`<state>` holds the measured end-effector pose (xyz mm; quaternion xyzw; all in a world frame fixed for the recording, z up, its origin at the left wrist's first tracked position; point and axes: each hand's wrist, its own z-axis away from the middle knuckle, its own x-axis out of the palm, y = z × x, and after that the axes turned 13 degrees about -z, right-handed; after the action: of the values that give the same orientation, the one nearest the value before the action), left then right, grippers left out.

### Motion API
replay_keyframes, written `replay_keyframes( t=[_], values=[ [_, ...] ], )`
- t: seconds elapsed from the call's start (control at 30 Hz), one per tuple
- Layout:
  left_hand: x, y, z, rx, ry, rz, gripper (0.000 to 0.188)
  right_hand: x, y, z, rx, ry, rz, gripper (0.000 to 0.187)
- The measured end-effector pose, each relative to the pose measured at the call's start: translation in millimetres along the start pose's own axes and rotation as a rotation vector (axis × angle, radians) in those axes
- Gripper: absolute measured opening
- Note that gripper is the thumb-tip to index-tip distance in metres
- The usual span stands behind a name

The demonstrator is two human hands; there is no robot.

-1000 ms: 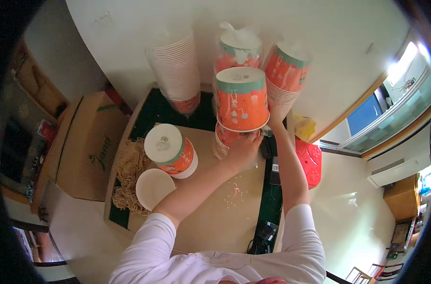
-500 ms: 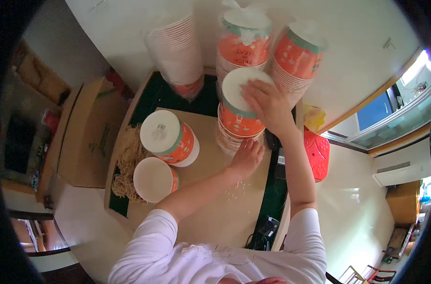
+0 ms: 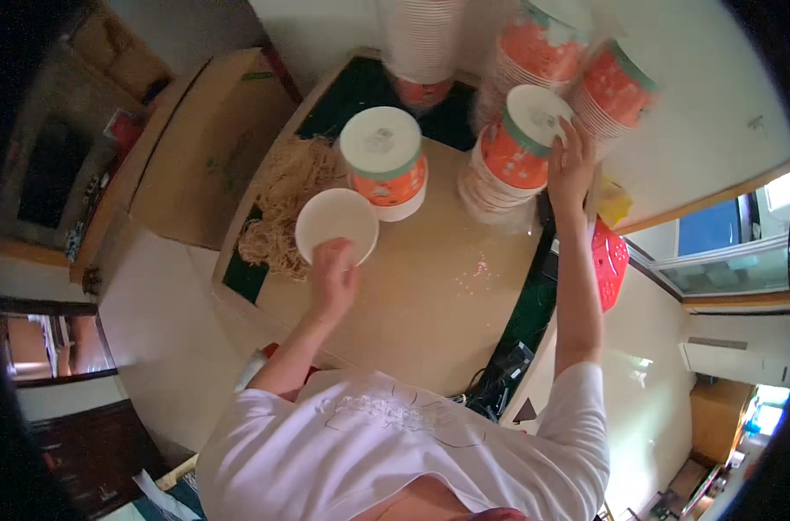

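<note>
My left hand reaches over the near rim of an open, upright white-lined paper bucket, its fingers closed on that rim. My right hand rests with stretched fingers against the right edge of the top bucket in an upside-down stack of paper buckets, orange with a green band and white base. Clear plastic bunches around the stack's lower part. Just behind the open bucket, another upside-down orange paper bucket sits over a white one.
Shredded straw-coloured filler lies along the table's left side. Bagged bucket stacks stand at the back. A cardboard box is on the left, a red stool on the right. Small pink bits and cables lie on the table.
My left hand has left the base of the bucket stack and moved left to the open bucket. My right hand has slid from the stack's top to its right edge. The view has shifted.
</note>
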<state>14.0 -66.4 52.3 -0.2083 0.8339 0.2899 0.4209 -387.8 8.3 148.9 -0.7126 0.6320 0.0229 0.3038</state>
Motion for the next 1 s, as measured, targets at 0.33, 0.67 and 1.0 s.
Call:
replay_keyframes(
  t=[0.33, 0.67, 1.0],
  values=[
    [8.1, -66.3, 29.8, -0.587, -0.328, 0.533, 0.03, 92.7, -185.7, 162.5, 0.973, -0.736, -0.312, 0.044],
    [26.2, -165.4, 77.8, -0.645, -0.11, 0.401, 0.023, 1.7, -211.9, 265.6, 0.914, -0.703, -0.085, 0.036],
    [15.3, -227.7, 8.8, -0.413, -0.022, -0.143, 0.011, -33.1, -216.9, 247.3, 0.883, -0.426, -0.097, 0.038]
  ],
)
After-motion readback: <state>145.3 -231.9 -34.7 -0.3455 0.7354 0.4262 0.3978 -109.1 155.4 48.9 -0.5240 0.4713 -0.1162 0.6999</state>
